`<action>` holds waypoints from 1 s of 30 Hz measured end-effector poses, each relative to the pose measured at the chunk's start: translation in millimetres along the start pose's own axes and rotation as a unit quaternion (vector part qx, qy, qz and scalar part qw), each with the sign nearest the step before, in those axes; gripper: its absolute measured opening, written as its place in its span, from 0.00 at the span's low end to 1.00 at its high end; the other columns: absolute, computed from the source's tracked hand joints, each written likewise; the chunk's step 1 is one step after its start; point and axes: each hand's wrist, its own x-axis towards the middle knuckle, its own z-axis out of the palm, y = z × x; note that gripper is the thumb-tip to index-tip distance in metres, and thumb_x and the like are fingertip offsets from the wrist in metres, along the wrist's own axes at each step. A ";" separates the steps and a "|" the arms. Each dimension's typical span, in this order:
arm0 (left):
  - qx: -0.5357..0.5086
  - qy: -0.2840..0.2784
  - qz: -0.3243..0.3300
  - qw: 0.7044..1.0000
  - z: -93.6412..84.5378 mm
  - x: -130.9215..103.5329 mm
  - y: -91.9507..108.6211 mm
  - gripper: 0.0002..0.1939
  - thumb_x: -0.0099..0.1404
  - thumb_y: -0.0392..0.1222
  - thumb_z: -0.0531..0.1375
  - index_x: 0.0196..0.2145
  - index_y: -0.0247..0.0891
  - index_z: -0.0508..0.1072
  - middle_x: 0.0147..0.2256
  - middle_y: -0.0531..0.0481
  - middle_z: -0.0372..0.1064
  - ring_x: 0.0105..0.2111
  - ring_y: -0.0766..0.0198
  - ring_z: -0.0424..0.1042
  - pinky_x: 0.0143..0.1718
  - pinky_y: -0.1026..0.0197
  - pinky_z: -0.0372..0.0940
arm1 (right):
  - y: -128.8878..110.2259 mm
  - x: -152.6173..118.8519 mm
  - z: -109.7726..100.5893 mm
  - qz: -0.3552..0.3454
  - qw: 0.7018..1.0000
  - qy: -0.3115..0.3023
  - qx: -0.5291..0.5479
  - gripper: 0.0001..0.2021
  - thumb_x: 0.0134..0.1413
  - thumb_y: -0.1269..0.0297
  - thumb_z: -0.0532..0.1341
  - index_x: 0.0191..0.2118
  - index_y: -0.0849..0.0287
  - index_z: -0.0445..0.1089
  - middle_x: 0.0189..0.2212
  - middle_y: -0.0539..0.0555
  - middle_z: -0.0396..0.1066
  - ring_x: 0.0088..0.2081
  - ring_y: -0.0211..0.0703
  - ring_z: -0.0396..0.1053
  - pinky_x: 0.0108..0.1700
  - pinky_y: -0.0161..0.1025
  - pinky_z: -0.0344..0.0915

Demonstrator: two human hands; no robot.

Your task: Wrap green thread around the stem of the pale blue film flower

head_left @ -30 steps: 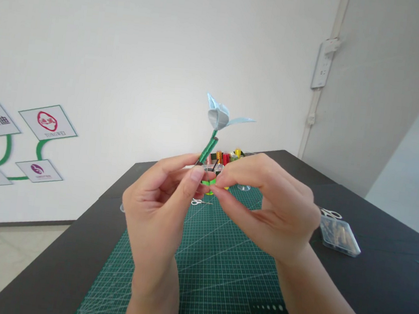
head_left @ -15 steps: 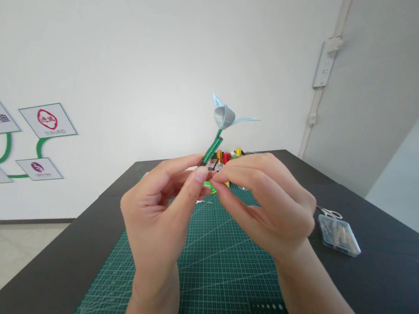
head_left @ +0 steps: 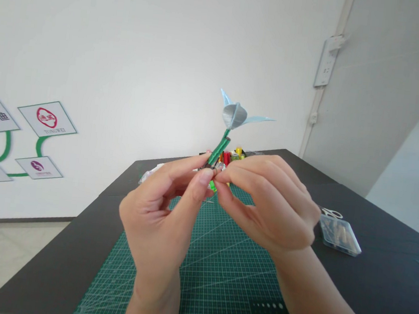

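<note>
A flower-like piece [head_left: 234, 115] with pale blue petals stands upright on a green-wrapped stem [head_left: 218, 150] in the middle of the head view. My left hand [head_left: 169, 198] pinches the dark lower end of the stem between thumb and forefinger. Close beside it, my right hand [head_left: 265, 198] has its thumb and forefinger pressed together at the base of the stem, on something too small to make out. The fingertips of both hands nearly touch.
Under my hands a green cutting mat [head_left: 219, 269] lies on a black table [head_left: 67, 241]. Colourful spools [head_left: 232, 154] stand at the back. To the right are scissors [head_left: 331, 213] and a clear plastic box [head_left: 340, 235]. Clear plastic wrapping [head_left: 149, 173] lies at the back left.
The flower-like piece and stem have shifted slightly right and up with my left fingertips. My right hand stays close to the stem's base, its fingers turned a little.
</note>
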 end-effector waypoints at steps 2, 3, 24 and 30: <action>0.004 -0.005 0.004 1.000 -1.4 0.1 1.4 0.08 0.66 0.40 0.71 0.43 0.50 0.84 0.36 0.55 0.83 0.29 0.63 0.80 0.31 0.58 0.80 | -2.5 1.9 -1.4 0.025 1.000 -0.016 0.008 0.11 0.56 0.81 0.67 0.33 0.55 0.73 0.29 0.52 0.80 0.30 0.42 0.76 0.34 0.41 0.74; 0.005 -0.008 0.005 1.000 -1.9 0.0 2.1 0.08 0.66 0.40 0.71 0.43 0.50 0.84 0.37 0.55 0.83 0.29 0.62 0.81 0.31 0.58 0.80 | -3.6 2.6 -1.8 0.037 0.999 -0.020 0.017 0.12 0.55 0.81 0.67 0.32 0.55 0.72 0.29 0.51 0.79 0.30 0.41 0.75 0.34 0.41 0.74; -0.005 -0.004 -0.007 1.000 1.0 -6.1 8.0 0.09 0.67 0.37 0.69 0.44 0.50 0.84 0.39 0.55 0.83 0.32 0.63 0.82 0.31 0.62 0.80 | 1.4 -1.6 4.3 0.036 0.997 0.035 0.066 0.11 0.55 0.81 0.67 0.32 0.55 0.72 0.28 0.51 0.80 0.29 0.41 0.77 0.31 0.41 0.72; 0.001 -0.005 -0.001 1.000 -0.1 -5.3 7.8 0.08 0.67 0.38 0.70 0.43 0.49 0.84 0.38 0.55 0.83 0.31 0.62 0.82 0.31 0.61 0.81 | -0.4 -1.4 5.4 0.045 0.996 0.035 0.073 0.11 0.53 0.82 0.67 0.31 0.57 0.72 0.27 0.52 0.80 0.28 0.41 0.76 0.31 0.40 0.71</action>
